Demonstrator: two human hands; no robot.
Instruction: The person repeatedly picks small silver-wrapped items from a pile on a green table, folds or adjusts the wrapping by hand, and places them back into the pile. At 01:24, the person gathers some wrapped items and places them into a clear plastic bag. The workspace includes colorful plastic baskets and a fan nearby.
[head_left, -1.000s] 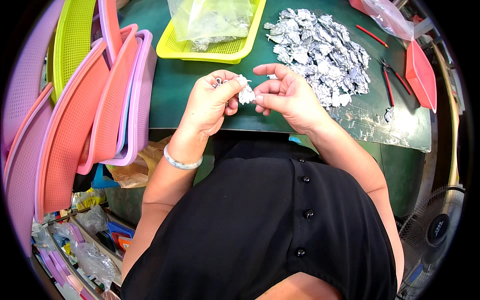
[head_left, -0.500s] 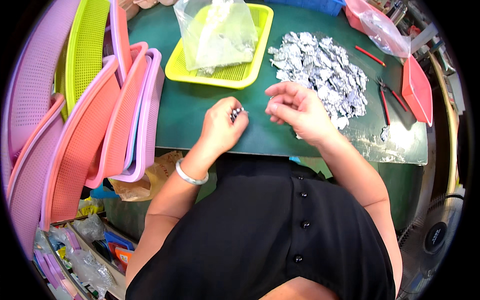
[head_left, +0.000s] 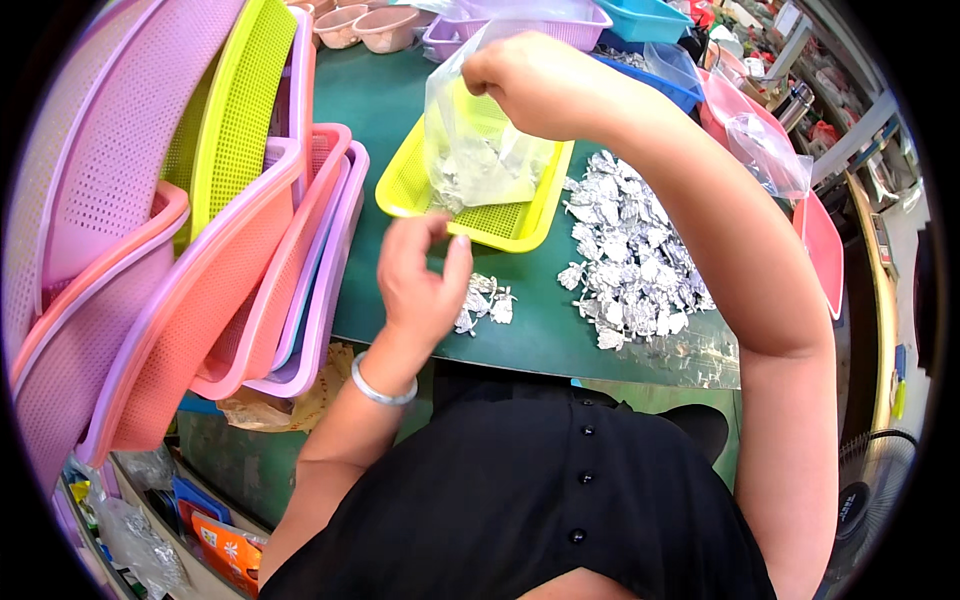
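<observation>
My right hand (head_left: 535, 85) is raised over the yellow tray (head_left: 420, 185) and grips the top edge of a clear plastic bag (head_left: 475, 150) that holds several silver foil pieces. My left hand (head_left: 420, 280) hovers above the green mat (head_left: 370, 110) with fingers loosely curled, holding nothing I can see. A few small foil pieces (head_left: 485, 303) lie on the mat just right of that hand. A big pile of silver foil pieces (head_left: 630, 250) spreads on the mat under my right forearm.
Stacked pink, purple and yellow mesh baskets (head_left: 180, 250) lean along the left. A pink tray (head_left: 825, 250) and another clear bag (head_left: 770, 155) sit at the right. Blue and purple bins (head_left: 640, 25) stand at the back. A fan (head_left: 875, 480) is at the lower right.
My right hand has gone from the mat's front up to the yellow tray and taken hold of the bag. A few foil pieces now lie beside my left hand.
</observation>
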